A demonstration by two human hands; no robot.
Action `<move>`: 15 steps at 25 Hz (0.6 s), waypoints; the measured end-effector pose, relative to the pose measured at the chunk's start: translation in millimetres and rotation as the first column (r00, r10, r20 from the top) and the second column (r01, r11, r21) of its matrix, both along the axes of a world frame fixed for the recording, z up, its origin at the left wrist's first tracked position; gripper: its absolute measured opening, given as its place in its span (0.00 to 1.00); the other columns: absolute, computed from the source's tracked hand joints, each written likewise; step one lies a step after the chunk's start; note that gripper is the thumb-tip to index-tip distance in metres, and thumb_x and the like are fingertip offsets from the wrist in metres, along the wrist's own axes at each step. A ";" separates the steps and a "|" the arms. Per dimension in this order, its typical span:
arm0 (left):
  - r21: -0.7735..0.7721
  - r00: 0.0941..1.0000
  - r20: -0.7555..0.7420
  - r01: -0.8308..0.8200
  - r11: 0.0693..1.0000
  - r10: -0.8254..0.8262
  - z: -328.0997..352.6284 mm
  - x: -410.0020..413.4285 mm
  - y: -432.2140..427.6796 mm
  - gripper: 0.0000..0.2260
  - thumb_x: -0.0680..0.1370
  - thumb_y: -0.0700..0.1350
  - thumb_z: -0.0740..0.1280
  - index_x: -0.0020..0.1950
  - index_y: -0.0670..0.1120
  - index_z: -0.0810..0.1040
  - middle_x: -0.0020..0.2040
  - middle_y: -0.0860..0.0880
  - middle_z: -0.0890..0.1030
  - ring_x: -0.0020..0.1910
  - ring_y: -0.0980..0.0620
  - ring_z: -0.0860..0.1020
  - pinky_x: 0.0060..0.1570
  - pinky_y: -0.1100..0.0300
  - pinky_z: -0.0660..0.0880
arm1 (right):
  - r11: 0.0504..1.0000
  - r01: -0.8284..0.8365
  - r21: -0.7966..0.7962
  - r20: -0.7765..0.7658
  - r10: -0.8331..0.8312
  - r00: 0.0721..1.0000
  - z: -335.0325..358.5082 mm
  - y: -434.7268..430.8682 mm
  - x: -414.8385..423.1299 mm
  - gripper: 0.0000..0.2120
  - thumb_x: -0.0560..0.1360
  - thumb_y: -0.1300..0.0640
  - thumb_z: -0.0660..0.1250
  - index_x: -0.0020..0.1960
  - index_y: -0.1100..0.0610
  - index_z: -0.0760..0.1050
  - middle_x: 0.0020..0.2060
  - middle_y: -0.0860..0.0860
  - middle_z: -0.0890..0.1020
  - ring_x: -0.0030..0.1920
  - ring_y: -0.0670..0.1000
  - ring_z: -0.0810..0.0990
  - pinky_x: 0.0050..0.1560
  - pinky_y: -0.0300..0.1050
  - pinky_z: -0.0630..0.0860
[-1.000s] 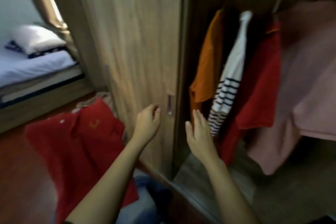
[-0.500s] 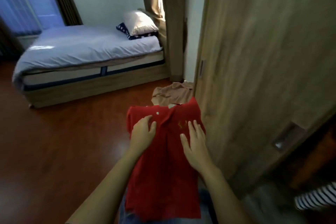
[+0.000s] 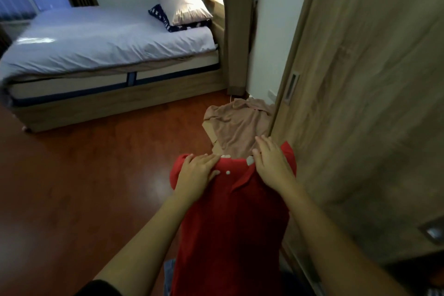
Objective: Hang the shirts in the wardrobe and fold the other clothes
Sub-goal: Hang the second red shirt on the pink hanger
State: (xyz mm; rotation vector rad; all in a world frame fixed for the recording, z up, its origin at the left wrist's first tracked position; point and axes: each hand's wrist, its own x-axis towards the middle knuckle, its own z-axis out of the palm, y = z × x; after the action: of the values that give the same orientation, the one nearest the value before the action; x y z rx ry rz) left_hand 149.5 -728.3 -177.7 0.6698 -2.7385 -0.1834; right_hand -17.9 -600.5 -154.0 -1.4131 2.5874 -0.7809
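A red polo shirt [image 3: 230,235] with white buttons lies spread lengthwise in front of me, collar pointing away. My left hand [image 3: 197,173] rests on its left shoulder, thumb hooked over the top edge. My right hand [image 3: 271,163] is on the right shoulder, its fingers curled over the collar edge. Just beyond the collar a beige garment [image 3: 240,125] lies crumpled on the floor. The wooden sliding wardrobe door [image 3: 360,103] stands close on the right; the wardrobe's inside is almost out of view.
A bed [image 3: 108,43] with grey sheet and pillows [image 3: 182,5] stands at the back left. Red-brown wooden floor [image 3: 84,187] stretches to my left. A bit of blue cloth [image 3: 169,271] shows under the red shirt's lower edge. A curtain [image 3: 237,31] hangs beside the wardrobe.
My view has swung left from the open wardrobe to the floor. Both hands dropped onto the red shirt, then slid up from its chest to the shoulders and collar.
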 end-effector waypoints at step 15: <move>0.229 0.854 -0.501 -0.028 0.973 0.142 -35.4 26.2 32.6 0.12 0.76 0.47 0.65 0.49 0.39 0.81 0.63 0.39 0.73 0.51 0.52 0.76 0.56 0.61 0.72 | 0.852 -0.111 0.512 0.124 0.055 0.991 16.3 -67.2 -43.2 0.11 0.70 0.57 0.69 0.49 0.61 0.80 0.43 0.56 0.80 0.46 0.54 0.78 0.43 0.42 0.71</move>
State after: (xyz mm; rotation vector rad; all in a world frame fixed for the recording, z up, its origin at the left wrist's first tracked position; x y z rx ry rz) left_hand 175.7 -695.7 -213.1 0.6789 -2.1835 -0.5589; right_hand -61.1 -667.6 -137.6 -1.2578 2.3757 -0.1115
